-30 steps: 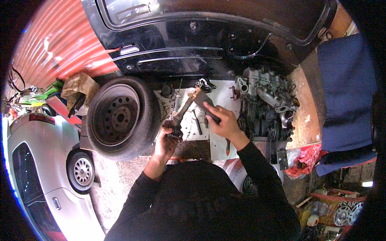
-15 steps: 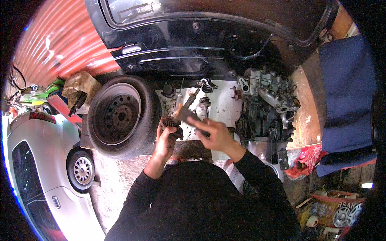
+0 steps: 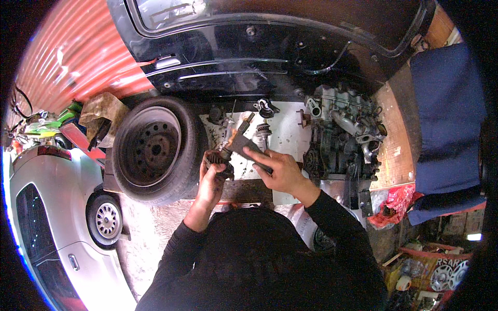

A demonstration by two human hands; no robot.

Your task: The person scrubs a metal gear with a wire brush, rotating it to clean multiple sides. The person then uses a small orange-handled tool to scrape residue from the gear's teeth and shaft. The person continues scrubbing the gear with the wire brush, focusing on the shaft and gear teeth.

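Note:
My left hand (image 3: 211,181) is closed around the toothed end of a dark gear shaft (image 3: 244,126), whose thinner end points up and away to the right. In my right hand (image 3: 282,176) is a flat dark grey strip (image 3: 248,147), perhaps sandpaper. Its far corner lies against or just over the shaft, and my index finger is stretched along it. Whether the strip presses on the metal, I cannot tell. Just beyond my hands, a second geared part (image 3: 263,132) stands on the white work surface (image 3: 290,135).
A wheel with tyre (image 3: 155,147) lies left of my hands; an engine block (image 3: 345,135) stands to the right. Behind them is a black car panel (image 3: 233,65). A metal clamp-like part (image 3: 265,108) sits at the back. A silver car (image 3: 62,223) stands far left.
My right hand has shifted slightly right with the strip, which looks less blurred. My left hand and the gear shaft have moved a little to the left.

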